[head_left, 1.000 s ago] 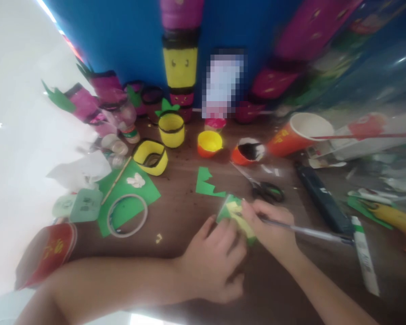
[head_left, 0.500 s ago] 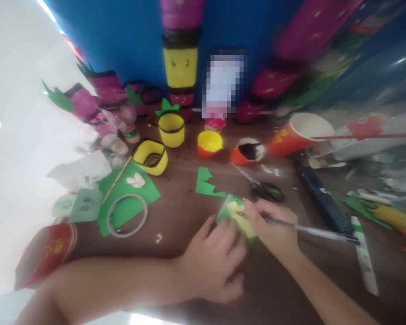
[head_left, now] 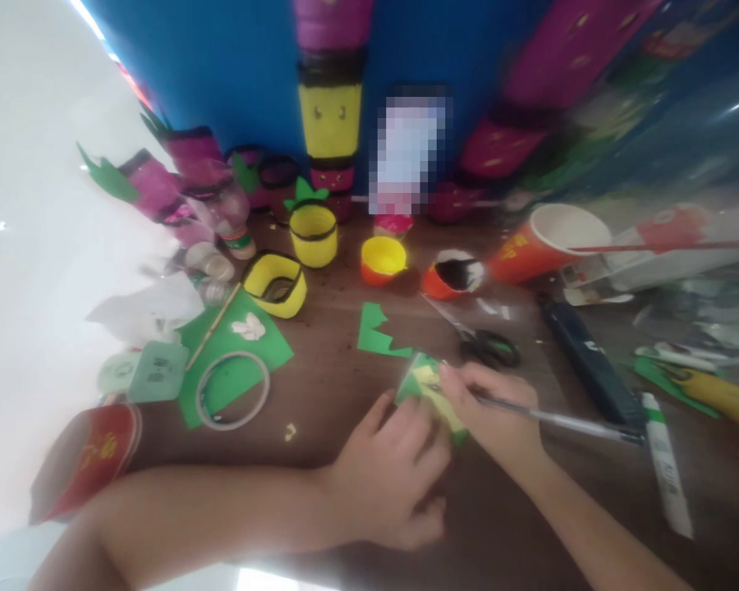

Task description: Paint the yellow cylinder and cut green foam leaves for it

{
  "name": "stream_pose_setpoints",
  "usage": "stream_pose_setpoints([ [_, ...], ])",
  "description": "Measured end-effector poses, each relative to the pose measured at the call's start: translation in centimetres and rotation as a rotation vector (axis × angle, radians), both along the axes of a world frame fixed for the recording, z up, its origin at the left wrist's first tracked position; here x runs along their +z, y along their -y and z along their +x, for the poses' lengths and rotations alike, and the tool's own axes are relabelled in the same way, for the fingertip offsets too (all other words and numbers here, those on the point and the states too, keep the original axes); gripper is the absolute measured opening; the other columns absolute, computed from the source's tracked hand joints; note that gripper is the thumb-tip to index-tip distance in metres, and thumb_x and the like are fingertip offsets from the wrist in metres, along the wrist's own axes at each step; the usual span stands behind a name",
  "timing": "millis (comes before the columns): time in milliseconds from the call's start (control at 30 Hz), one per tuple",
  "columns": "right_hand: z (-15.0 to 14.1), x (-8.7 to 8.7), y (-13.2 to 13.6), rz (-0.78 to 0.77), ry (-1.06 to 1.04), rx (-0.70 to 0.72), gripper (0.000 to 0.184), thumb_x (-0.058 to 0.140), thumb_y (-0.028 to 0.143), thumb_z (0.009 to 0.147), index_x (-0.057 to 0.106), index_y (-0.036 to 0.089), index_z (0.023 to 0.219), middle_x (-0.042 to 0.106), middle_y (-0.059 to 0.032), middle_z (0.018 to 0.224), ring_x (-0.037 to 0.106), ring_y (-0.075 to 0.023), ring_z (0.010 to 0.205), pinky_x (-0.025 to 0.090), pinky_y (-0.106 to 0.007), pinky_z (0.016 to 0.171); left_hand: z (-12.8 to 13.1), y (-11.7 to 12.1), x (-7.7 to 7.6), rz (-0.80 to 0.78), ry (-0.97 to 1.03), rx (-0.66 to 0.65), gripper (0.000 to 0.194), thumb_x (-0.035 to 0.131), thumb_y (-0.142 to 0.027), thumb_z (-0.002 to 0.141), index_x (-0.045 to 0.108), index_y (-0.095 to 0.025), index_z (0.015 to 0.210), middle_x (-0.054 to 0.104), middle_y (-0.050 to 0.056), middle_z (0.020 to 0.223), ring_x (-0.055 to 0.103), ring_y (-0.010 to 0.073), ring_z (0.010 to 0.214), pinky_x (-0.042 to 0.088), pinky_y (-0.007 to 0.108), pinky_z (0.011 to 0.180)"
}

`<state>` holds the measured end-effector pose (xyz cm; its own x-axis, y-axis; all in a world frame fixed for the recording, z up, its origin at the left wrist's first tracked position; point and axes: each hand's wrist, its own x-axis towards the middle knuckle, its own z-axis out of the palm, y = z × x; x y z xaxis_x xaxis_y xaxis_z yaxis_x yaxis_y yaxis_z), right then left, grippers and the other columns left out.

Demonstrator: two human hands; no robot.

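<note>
A clear-barrelled pen [head_left: 560, 419] is gripped in my right hand [head_left: 498, 410], its tip on a small piece of yellow paper [head_left: 447, 410]. That yellow paper lies over a green piece of paper [head_left: 428, 361]. My left hand [head_left: 391, 480] presses the papers down from the near left, fingers bent over them and covering part of both. Just beyond the hands lies a green paper offcut [head_left: 373, 336] with a jagged edge. Scissors [head_left: 489, 349] with black handles rest past my right hand.
A roll of tape [head_left: 232, 391] sits on a green sheet [head_left: 271, 345] at left. Yellow cups [head_left: 314, 236], a yellow paint pot [head_left: 383, 261] and a black paint pot [head_left: 452, 275] stand behind. At right are a dark case [head_left: 588, 365] and a white marker [head_left: 668, 468].
The pen has shifted slightly right and then back left with my right hand, its tip staying over the yellow paper. My left hand keeps its place.
</note>
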<state>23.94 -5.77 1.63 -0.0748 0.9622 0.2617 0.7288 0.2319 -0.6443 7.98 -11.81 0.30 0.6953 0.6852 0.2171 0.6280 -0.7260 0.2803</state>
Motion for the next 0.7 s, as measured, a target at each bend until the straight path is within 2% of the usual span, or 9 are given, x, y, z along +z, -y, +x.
stream_pose_setpoints([
  [433,-0.04,0.08,0.05,0.001,-0.007,0.009,0.044,0.054,0.035,0.082,0.044,0.019,0.042,0.037,0.0054,0.037,0.035,-0.0067,0.036,0.028,-0.02,0.038,0.03,-0.01,0.08,0.002,0.036,0.01,0.057,0.04,-0.046,0.079,0.046,-0.01,0.123,0.049,0.019,0.126,0.044,0.0319,0.119,0.03,0.047,0.102],
  [700,-0.02,0.04,-0.02,-0.006,-0.008,0.0,0.046,0.054,0.034,0.082,0.04,0.019,0.041,0.034,0.0055,0.038,0.034,-0.0065,0.037,0.026,-0.021,0.038,-0.01,0.03,0.07,0.0,0.033,0.013,0.058,0.041,-0.046,0.079,0.045,-0.01,0.123,0.049,0.019,0.126,0.043,0.0318,0.12,0.029,0.047,0.103],
])
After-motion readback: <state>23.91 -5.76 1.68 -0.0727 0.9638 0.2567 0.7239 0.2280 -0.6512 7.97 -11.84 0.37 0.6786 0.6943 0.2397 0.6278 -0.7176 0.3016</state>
